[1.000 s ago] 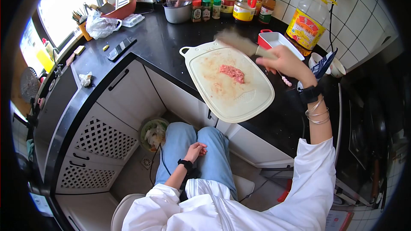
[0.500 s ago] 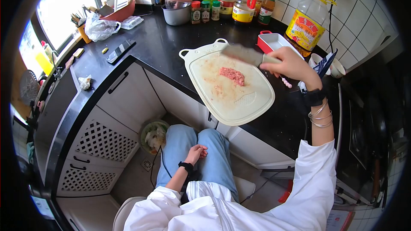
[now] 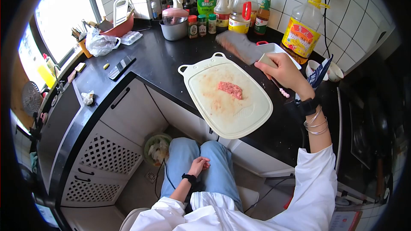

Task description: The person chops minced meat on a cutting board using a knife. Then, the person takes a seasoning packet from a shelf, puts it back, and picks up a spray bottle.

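Note:
My right hand (image 3: 280, 72) is closed around the pale handle of a cleaver (image 3: 240, 46). Its wide blade, smeared by motion, is raised over the far right side of a cream cutting board (image 3: 207, 113) and points left. Below it, a small mound of minced meat (image 3: 230, 90) lies in the middle of the board, with pinkish smears and bits around it. Low on my lap rests my left hand (image 3: 199, 165), its fingers curled in loosely with nothing visible in them, well away from the board.
Behind the board stand a grey pot (image 3: 174, 30), spice jars (image 3: 202, 26), sauce bottles and a large oil jug (image 3: 302, 30). A white-and-red dish (image 3: 280, 52) sits behind the blade. A phone (image 3: 122, 67) lies to the left. By my knees is a waste bin (image 3: 156, 149).
The cleaver has gone up and away from above the meat, its blade now higher over the board's far edge. My left hand stays on my lap. The view has tilted slightly.

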Available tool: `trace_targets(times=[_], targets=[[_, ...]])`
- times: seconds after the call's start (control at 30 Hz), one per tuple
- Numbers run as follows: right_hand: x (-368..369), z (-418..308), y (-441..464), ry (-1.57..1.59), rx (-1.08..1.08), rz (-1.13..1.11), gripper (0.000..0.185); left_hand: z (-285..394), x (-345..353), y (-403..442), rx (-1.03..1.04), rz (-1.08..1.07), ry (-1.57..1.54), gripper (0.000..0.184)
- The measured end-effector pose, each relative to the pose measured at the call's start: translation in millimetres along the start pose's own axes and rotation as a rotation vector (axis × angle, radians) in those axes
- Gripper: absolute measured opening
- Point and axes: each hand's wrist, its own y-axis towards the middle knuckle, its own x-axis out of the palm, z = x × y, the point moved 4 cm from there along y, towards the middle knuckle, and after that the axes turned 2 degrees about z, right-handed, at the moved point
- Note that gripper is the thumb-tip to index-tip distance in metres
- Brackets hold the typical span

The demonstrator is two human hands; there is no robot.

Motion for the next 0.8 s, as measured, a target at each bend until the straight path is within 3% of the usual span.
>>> trace_targets(times=[0.07, 0.2, 0.3, 0.33, 0.43, 0.53, 0.7, 0.77, 0.8], targets=[[4, 6, 2, 0.093, 0.021, 0.025, 0.037, 0, -2, 2, 0.003, -0.002, 0.009, 0.025], [36, 33, -1, -0.358, 0.02, -0.421, 0.047, -3, -2, 2, -0.001, -0.009, 0.011, 0.025], [38, 30, 0, -0.471, -0.06, -0.357, 0.044, -3, -2, 3, 0.0, -0.006, 0.002, 0.025], [30, 26, 3, -0.412, -0.115, -0.308, 0.044, -4, -2, 3, -0.001, -0.006, -0.005, 0.025], [-2, 2, 0, -0.034, -0.015, 0.022, 0.047, -1, -1, 2, -0.005, -0.006, 0.001, 0.024], [-17, -15, -6, 0.117, 0.036, 0.138, 0.048, 1, -1, 1, -0.021, 0.005, -0.01, 0.024], [32, 26, 3, -0.228, -0.035, -0.372, 0.049, -2, -1, 4, -0.009, -0.001, 0.011, 0.024], [45, 34, -1, -0.343, 0.01, -0.489, 0.048, -3, -3, 4, -0.001, -0.003, 0.003, 0.024], [37, 21, -1, -0.288, 0.046, -0.431, 0.048, -2, -2, 2, 0.003, 0.0, -0.005, 0.024]])
